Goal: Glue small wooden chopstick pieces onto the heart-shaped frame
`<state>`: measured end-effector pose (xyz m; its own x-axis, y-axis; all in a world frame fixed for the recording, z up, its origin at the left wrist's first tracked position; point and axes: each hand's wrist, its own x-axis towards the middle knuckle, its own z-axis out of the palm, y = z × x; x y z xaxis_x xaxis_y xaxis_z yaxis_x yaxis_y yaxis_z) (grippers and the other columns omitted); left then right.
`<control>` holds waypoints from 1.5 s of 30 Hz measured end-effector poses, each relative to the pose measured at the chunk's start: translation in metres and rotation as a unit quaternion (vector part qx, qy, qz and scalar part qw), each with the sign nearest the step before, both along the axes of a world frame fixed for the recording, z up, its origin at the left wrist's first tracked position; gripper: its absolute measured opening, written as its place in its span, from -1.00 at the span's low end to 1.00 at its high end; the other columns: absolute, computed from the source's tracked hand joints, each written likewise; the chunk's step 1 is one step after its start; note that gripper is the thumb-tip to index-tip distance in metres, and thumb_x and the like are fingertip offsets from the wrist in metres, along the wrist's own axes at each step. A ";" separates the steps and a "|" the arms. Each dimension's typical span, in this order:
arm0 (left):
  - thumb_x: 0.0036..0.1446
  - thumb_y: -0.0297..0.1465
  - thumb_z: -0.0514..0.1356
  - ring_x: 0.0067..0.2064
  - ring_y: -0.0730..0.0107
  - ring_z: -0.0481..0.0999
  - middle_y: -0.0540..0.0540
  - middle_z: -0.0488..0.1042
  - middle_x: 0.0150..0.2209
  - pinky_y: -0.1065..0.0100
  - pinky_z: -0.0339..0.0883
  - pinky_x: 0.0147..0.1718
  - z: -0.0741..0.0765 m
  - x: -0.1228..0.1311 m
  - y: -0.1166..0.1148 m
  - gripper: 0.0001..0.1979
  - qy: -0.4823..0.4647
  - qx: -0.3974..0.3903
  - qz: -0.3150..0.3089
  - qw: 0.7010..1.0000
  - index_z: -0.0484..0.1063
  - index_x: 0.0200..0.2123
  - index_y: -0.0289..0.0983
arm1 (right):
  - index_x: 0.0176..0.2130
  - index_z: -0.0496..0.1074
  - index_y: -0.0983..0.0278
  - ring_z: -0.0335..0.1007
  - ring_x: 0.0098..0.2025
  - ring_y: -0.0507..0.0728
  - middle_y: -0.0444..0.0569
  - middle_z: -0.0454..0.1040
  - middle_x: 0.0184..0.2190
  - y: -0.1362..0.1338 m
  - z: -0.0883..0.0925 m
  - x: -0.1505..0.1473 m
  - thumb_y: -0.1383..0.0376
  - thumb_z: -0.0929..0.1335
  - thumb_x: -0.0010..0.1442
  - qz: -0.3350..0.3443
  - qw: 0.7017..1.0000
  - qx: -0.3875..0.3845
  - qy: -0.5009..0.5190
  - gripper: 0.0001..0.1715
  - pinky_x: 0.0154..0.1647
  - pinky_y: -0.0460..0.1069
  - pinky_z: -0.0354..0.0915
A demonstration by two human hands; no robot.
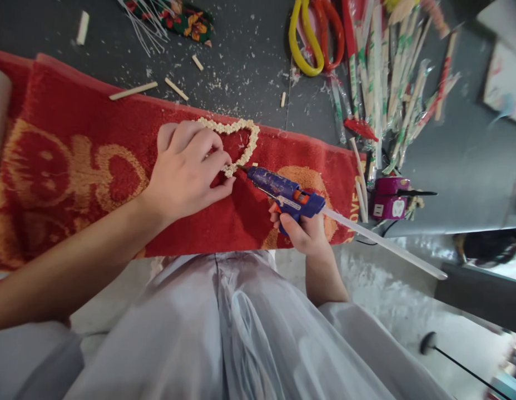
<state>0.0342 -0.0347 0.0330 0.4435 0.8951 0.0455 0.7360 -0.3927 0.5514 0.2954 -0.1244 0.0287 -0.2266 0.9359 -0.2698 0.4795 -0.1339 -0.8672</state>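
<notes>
My right hand is wrapped round the grip of a blue hot glue gun, with a long glue stick sticking out of its back end. The nozzle points left and is at the lower end of a cream-coloured, knobbly curved strand, which lies on a red towel. My left hand is closed over the strand's left side, thumb and fingers pinching it near the nozzle. Part of the strand is hidden under the left hand.
Short pale sticks and crumbs lie beyond the towel. Yellow-handled scissors and orange-handled ones are at the back, beside several wrapped sticks. A purple box stands at the right. Thin white wires lie at the far left.
</notes>
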 end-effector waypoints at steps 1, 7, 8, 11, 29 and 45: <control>0.12 -0.24 0.22 0.19 -0.08 0.31 -0.10 0.49 -0.11 -0.16 0.10 0.17 0.000 0.000 0.000 -0.86 -0.007 -0.003 0.002 1.000 0.48 -0.34 -0.16 | -0.15 0.52 0.22 0.47 -0.43 0.09 0.03 0.63 -0.24 0.000 0.000 0.000 0.01 0.31 0.29 0.001 1.000 0.000 -0.001 -0.62 -0.43 0.00 0.41; 0.15 -0.25 0.19 0.20 -0.11 0.31 -0.11 0.49 -0.07 -0.19 0.09 0.17 -0.001 -0.001 -0.001 -0.85 -0.006 0.008 -0.010 1.000 0.49 -0.32 -0.18 | -0.20 0.50 0.22 0.45 -0.45 0.09 0.01 0.59 -0.29 0.001 0.000 0.000 -0.01 0.31 0.28 0.000 1.000 -0.008 -0.013 -0.62 -0.44 0.01 0.40; 0.16 -0.25 0.19 0.20 -0.10 0.32 -0.11 0.48 -0.07 -0.19 0.10 0.17 -0.001 -0.002 -0.001 -0.85 -0.002 0.014 -0.013 1.000 0.49 -0.31 -0.18 | -0.21 0.49 0.22 0.44 -0.46 0.09 0.00 0.58 -0.32 0.002 0.001 0.000 0.00 0.31 0.28 0.000 1.000 -0.004 -0.011 -0.63 -0.45 0.00 0.39; 0.20 -0.24 0.16 0.19 -0.07 0.33 -0.10 0.46 -0.09 -0.20 0.12 0.17 -0.005 -0.002 -0.001 -0.82 0.003 0.038 -0.023 0.999 0.48 -0.29 -0.20 | -0.26 0.47 0.23 0.42 -0.46 0.08 -0.03 0.52 -0.39 0.003 0.001 -0.001 0.01 0.31 0.29 0.003 1.000 0.010 -0.005 -0.64 -0.47 -0.01 0.36; 0.24 -0.20 0.13 0.17 0.00 0.36 -0.04 0.39 -0.12 -0.25 0.17 0.15 -0.025 -0.003 -0.001 -0.78 -0.025 0.127 -0.033 0.991 0.44 -0.27 -0.21 | -0.20 0.47 0.24 0.41 -0.45 0.05 -0.02 0.54 -0.36 0.001 -0.003 0.002 0.01 0.30 0.32 0.012 1.000 0.028 0.006 -0.63 -0.48 -0.05 0.36; 0.28 -0.15 0.07 0.21 0.02 0.34 -0.03 0.39 -0.10 -0.23 0.16 0.17 -0.027 -0.004 -0.001 -0.72 0.002 0.127 -0.036 0.991 0.43 -0.25 -0.22 | -0.12 0.49 0.21 0.53 -0.28 0.12 0.00 0.59 -0.28 -0.001 -0.002 0.002 0.06 0.30 0.34 0.007 0.998 0.049 0.031 -0.68 -0.42 -0.03 0.39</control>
